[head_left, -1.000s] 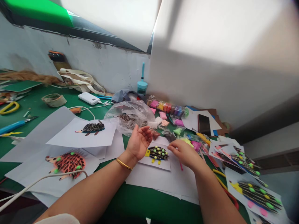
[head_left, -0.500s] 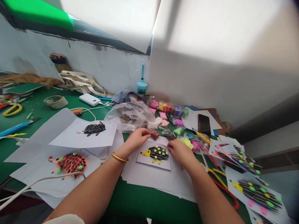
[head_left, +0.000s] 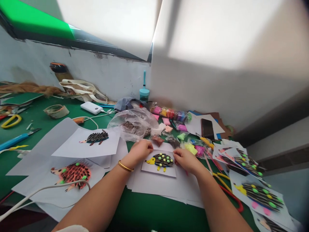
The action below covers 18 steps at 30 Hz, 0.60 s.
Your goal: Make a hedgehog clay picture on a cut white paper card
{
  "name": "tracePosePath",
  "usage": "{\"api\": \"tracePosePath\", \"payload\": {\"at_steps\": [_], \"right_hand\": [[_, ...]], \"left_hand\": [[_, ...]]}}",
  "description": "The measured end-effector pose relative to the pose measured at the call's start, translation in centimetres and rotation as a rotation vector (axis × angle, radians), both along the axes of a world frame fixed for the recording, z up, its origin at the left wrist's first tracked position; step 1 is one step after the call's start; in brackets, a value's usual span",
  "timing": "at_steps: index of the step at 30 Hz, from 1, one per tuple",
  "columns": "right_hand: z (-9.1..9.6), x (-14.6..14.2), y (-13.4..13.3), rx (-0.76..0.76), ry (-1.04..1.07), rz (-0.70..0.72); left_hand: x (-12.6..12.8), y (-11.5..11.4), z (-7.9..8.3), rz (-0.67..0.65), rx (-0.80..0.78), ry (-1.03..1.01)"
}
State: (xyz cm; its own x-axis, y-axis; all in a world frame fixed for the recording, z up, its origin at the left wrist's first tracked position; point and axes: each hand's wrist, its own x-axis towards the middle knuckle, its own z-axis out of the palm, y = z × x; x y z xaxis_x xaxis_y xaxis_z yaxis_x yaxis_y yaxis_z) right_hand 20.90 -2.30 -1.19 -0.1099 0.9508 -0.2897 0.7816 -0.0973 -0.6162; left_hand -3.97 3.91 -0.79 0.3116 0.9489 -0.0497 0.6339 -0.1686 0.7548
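A small white card lies on a stack of white paper in front of me. On it is a hedgehog picture with a yellow clay face and feet, dark striped spines and green and yellow dots. My left hand, with a gold bangle on the wrist, has its fingers closed at the card's upper left corner. At the upper right corner, my right hand pinches the card's edge. Just beyond the card lie brown clay and dark clay in clear wrappers.
Left are a coral hedgehog picture, a black hedgehog picture and a white cable. Several hedgehog cards and red-handled scissors lie right. Behind are a plastic bag, clay packets and a phone.
My left hand has come down from beside the brown clay to the card's upper left corner. My right hand stays at the upper right corner. The view has shifted slightly.
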Motion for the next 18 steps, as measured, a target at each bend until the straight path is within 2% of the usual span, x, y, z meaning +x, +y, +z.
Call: {"api": "tracePosePath", "payload": {"at_steps": [4,9,18], "right_hand": [[0.3,0.1,-1.2,0.052,-0.005,0.012],[0.7,-0.3,-2.8,0.125,-0.014,-0.051],[0.6,-0.4,-3.6,0.011,0.251,-0.249]], "left_hand": [[0.0,0.1,-0.5,-0.025,-0.006,0.027],[0.3,-0.1,-0.6,-0.086,-0.014,0.031],[1.1,-0.8,0.0,-0.167,-0.028,0.041]]}}
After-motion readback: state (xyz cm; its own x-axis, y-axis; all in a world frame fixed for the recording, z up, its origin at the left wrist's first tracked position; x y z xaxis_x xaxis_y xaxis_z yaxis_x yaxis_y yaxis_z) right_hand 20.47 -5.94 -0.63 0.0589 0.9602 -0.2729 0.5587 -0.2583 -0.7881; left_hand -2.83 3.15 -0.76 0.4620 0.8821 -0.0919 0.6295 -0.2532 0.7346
